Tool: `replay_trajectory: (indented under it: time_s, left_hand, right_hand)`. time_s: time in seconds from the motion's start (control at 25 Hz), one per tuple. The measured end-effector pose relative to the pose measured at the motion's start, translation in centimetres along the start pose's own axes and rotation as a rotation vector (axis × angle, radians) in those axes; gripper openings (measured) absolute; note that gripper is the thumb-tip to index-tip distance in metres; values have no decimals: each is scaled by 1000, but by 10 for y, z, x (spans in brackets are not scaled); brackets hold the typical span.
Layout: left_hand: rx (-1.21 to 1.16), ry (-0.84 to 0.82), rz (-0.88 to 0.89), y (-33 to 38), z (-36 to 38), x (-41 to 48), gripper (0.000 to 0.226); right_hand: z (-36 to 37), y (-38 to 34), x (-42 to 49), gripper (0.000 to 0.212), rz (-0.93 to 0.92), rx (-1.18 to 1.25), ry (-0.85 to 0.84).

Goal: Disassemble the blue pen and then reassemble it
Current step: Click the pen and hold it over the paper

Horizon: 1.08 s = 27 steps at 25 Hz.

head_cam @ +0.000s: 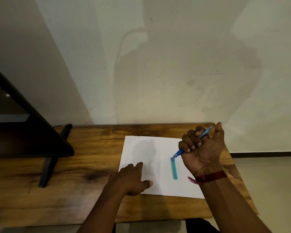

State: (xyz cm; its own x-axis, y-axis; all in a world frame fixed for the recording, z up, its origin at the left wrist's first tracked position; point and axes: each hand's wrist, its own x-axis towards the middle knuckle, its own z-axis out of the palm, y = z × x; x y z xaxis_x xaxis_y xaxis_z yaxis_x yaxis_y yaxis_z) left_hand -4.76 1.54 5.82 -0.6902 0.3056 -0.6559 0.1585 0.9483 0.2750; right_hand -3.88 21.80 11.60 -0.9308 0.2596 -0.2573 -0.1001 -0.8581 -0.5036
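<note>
My right hand (203, 148) is closed in a fist around the blue pen (179, 153), palm turned up. The pen runs diagonally through the fist, its top end poking out near the thumb and its clear tip pointing down-left. That tip touches the upper end of a teal pen cap (173, 169), which lies flat on a white sheet of paper (146, 148). My left hand (133, 177) rests palm down on the paper's near left corner, fingers spread, holding nothing.
The paper lies on a wooden table (91, 148) that ends against a pale wall. A dark black stand (45, 165) with angled legs occupies the table's left side. A red thread is tied round my right wrist (210, 177).
</note>
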Motion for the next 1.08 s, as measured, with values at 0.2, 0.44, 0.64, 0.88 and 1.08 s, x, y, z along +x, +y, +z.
replay_trajectory:
  time_s: [0.2, 0.44, 0.64, 0.88, 1.08]
  left_hand:
    - [10, -25, 3, 4, 0, -3, 84]
    - [-3, 114, -10, 0, -7, -5, 82]
    - [-131, 292, -24, -12, -17, 1, 79]
    - [-233, 405, -13, -14, -21, 3, 71]
    - [-282, 407, 2, -13, -21, 3, 68]
  right_hand:
    - [1, -2, 1, 59, -5, -20, -17]
    - [0, -2, 1, 54, -26, 7, -2]
    - [-1, 0, 0, 58, -28, 25, -10]
    - [1, 0, 2, 52, -19, 9, 9]
    - [2, 3, -1, 56, -24, 26, -17]
